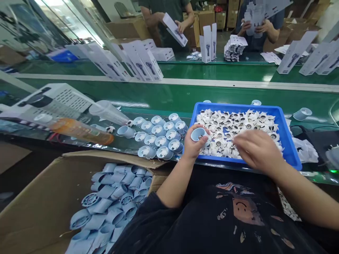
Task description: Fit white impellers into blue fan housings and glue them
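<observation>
My left hand (194,143) is closed round a pale blue plastic cylinder (198,133), its open end facing up, at the left edge of a blue tray (287,135). The tray is full of several small white fan blades (230,127). My right hand (255,150) hovers low over the blades at the tray's front, fingers curled downward and blurred; whatever they pinch is hidden. Left of the tray, several pale blue cylinders (159,135) with blades inside lie in rows on the bench.
A cardboard box (39,197) of loose blue cylinders sits at lower left. An orange bottle (79,129) lies on the bench. Beyond runs a green conveyor (212,93) with white product boxes (137,63). Two other people fold boxes across it.
</observation>
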Demonstrator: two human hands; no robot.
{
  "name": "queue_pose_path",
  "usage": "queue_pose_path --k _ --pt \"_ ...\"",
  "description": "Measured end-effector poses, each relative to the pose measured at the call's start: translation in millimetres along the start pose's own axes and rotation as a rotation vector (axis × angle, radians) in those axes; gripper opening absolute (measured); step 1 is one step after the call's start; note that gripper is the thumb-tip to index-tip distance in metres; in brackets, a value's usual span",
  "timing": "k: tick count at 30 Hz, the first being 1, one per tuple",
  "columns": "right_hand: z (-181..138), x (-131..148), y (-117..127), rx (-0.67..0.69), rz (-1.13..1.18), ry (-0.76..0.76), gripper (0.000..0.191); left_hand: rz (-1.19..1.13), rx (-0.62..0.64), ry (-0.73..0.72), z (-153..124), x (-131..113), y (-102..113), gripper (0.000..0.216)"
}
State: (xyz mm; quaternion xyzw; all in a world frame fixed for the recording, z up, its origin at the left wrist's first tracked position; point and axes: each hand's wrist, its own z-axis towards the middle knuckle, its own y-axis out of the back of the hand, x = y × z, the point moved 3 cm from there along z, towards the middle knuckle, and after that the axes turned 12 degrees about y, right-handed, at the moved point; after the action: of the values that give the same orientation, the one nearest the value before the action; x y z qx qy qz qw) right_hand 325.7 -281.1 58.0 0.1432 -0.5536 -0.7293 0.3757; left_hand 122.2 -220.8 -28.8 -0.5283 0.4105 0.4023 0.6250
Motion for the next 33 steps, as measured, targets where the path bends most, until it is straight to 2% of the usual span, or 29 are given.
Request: queue_pose_path --k 4,6,8,11,14,17,21,23,26,30,33 --pt "70.2 -21.3 -57.7 0.353 -0.149 -0.01 0.02 -0.135 -0.221 -0.112 1.2 -3.2 5.6 0.061" --pt "94.6 -29.4 -78.2 0.495 -0.21 -0.024 0.015 -0.186 -0.318 -0.132 1.8 -2.2 12.8 0.064" --pt "108.4 -31.9 -90.6 0.572 -0.259 -0.058 0.018 -0.237 -0.376 -0.117 3.2 0.2 19.1 0.068" --pt "116.1 -28.8 -97.6 0.585 -0.279 -0.138 0.023 -0.293 -0.377 -0.056 8.0 5.2 22.1 0.073" --pt "117.0 -27.2 -91.4 0.516 -0.211 -0.238 0.024 -0.31 -0.334 -0.01 11.0 9.0 20.4 0.08" --pt "106.3 -31.4 -69.0 0.357 -0.044 -0.333 0.029 -0.232 -0.274 -0.015 4.1 6.2 20.6 0.079" --pt "61.2 -28.3 -33.5 0.102 0.396 -0.359 0.045 0.209 0.002 -0.012 -19.7 -10.2 15.0 0.063" --pt "34.0 -18.9 -23.4 -0.009 0.619 -0.353 0.055 0.481 0.152 -0.075 -32.3 -20.8 6.8 0.057" --pt "5.1 -1.8 -18.8 -0.119 0.811 -0.363 0.06 0.746 0.256 -0.188 -43.5 -31.8 -10.1 0.053" --pt "-6.3 17.1 -12.7 -0.205 0.796 -0.358 0.042 0.902 0.304 -0.291 -48.5 -34.5 -33.2 0.048" --pt "-3.9 29.4 -3.3 -0.2 0.528 -0.256 0.021 0.942 0.303 -0.39 -51.0 -34.9 -41.7 0.041"
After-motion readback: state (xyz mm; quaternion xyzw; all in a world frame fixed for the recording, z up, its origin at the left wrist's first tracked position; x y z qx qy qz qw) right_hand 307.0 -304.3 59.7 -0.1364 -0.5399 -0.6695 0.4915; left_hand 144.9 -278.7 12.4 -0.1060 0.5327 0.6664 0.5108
